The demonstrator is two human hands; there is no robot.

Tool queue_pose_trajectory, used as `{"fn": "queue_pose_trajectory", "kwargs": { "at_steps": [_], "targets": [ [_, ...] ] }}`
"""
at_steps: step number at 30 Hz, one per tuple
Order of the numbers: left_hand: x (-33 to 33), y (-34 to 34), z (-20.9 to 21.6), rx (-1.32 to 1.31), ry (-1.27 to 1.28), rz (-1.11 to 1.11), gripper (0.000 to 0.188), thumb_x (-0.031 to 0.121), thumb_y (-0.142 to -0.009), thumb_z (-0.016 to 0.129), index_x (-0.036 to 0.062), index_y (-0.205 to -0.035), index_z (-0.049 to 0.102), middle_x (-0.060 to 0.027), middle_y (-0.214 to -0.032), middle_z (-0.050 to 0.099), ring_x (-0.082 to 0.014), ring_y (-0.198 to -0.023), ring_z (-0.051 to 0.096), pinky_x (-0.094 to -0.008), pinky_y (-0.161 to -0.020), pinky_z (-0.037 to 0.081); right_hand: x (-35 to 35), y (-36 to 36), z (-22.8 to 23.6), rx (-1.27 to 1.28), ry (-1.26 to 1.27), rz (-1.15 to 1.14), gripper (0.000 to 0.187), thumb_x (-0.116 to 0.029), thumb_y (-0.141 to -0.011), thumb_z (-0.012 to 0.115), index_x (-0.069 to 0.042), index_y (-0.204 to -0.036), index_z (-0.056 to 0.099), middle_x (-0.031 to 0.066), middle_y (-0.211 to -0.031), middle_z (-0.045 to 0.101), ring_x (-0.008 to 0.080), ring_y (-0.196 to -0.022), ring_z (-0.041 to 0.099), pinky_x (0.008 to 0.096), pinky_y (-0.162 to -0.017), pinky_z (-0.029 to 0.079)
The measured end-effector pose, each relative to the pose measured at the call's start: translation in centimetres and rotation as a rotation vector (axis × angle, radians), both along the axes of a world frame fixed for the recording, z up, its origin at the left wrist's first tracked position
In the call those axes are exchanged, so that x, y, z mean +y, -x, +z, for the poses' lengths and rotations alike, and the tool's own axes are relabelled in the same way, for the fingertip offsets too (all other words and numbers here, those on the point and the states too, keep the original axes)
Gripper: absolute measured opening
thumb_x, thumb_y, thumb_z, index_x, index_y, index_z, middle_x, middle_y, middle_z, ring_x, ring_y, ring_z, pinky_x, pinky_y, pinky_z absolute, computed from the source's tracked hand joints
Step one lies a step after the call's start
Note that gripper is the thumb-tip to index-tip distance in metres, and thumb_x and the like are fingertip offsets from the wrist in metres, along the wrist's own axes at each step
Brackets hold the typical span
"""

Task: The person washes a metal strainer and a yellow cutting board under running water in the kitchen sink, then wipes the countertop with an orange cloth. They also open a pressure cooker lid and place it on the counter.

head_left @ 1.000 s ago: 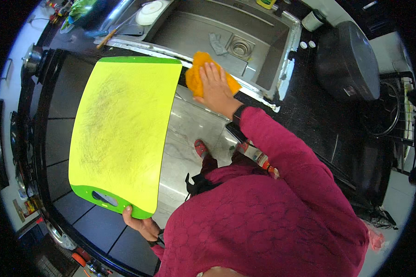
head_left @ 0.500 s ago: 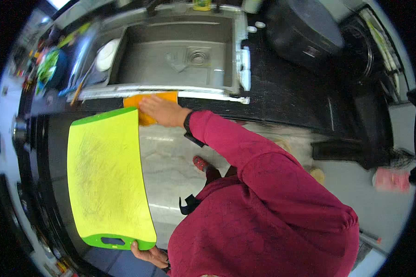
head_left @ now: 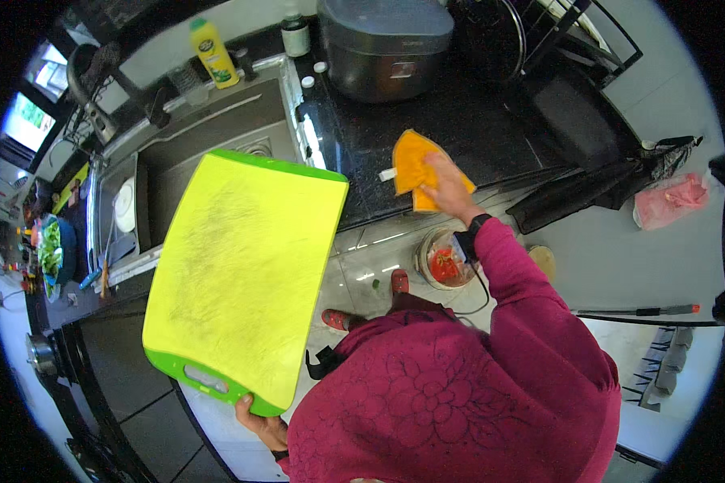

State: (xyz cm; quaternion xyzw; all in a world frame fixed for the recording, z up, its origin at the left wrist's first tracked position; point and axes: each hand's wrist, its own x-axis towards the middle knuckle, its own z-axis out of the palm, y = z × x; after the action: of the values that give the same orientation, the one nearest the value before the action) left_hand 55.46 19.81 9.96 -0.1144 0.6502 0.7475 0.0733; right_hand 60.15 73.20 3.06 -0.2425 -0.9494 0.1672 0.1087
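My left hand (head_left: 264, 423) grips the green lower rim of a yellow-green cutting board (head_left: 242, 274), beside its handle slot. The board is held up over the counter's front edge, its far end covering part of the sink, and its face shows dark scratches. Over to the right, my right hand (head_left: 449, 187) is closed on an orange cloth (head_left: 414, 161) at the front edge of the black counter (head_left: 362, 137). A white tag sticks out from the cloth's left side. The fingertips are partly sunk in its folds.
The steel sink (head_left: 294, 129) lies behind the board, with a yellow bottle (head_left: 215, 55) at its back. A large dark lidded cooker (head_left: 387, 52) stands on the counter. On the floor below sits a bin (head_left: 443, 262) with red contents. Leafy greens (head_left: 50, 249) fill a blue bowl at far left.
My right hand has moved with the orange cloth from the sink's front edge to the counter on the right. The view has turned, and the board now overlaps the sink.
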Motion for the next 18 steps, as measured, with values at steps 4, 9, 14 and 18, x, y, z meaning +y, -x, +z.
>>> {"fn": "queue_pose_trajectory", "kwargs": {
  "at_steps": [4, 9, 14, 18],
  "targets": [
    [4.7, 2.4, -0.8, -0.268, -0.414, -0.075, 0.056, 0.018, -0.069, 0.06, 0.0025, -0.121, 0.047, -0.0098, -0.11, 0.056, -0.0247, -0.101, 0.054, -0.036, -0.09, 0.044, 6.0, -1.2, -1.2, -0.118, -0.105, -0.123, 0.07, -0.043, -0.085, 0.054, -0.001, -0.136, 0.032, 0.0184, -0.143, 0.028, 0.0314, -0.134, 0.022, 0.0384, -0.11, 0.017],
    [10.1, 1.3, -3.0, -0.253, -0.386, -0.238, 0.061, 0.018, -0.067, 0.059, 0.0042, -0.125, 0.045, -0.0101, -0.113, 0.055, -0.0257, -0.102, 0.053, -0.0363, -0.088, 0.043, 13.2, 1.6, -2.7, -0.207, -0.118, -0.179, 0.072, -0.047, -0.088, 0.048, 0.001, -0.138, 0.027, 0.0205, -0.144, 0.024, 0.0324, -0.135, 0.019, 0.0377, -0.111, 0.013],
    [14.3, -0.1, -4.6, -0.334, -0.448, -0.246, 0.071, 0.01, -0.064, 0.057, 0.0046, -0.132, 0.038, -0.0112, -0.117, 0.053, -0.0274, -0.106, 0.052, -0.0392, -0.094, 0.042, 20.9, 5.6, -2.4, -0.349, -0.101, -0.203, 0.072, -0.05, -0.09, 0.04, 0.001, -0.139, 0.025, 0.019, -0.146, 0.021, 0.0304, -0.137, 0.015, 0.0362, -0.112, 0.01],
    [15.1, -0.6, -6.7, -0.393, -0.385, -0.131, 0.069, 0.009, -0.066, 0.056, 0.0053, -0.132, 0.038, -0.0102, -0.116, 0.054, -0.0266, -0.105, 0.053, -0.039, -0.095, 0.041, 25.0, 9.0, -2.6, -0.393, -0.042, -0.259, 0.075, -0.052, -0.09, 0.037, 0.0, -0.141, 0.021, 0.0171, -0.148, 0.017, 0.0294, -0.138, 0.013, 0.0366, -0.112, 0.009]
  ]
}}
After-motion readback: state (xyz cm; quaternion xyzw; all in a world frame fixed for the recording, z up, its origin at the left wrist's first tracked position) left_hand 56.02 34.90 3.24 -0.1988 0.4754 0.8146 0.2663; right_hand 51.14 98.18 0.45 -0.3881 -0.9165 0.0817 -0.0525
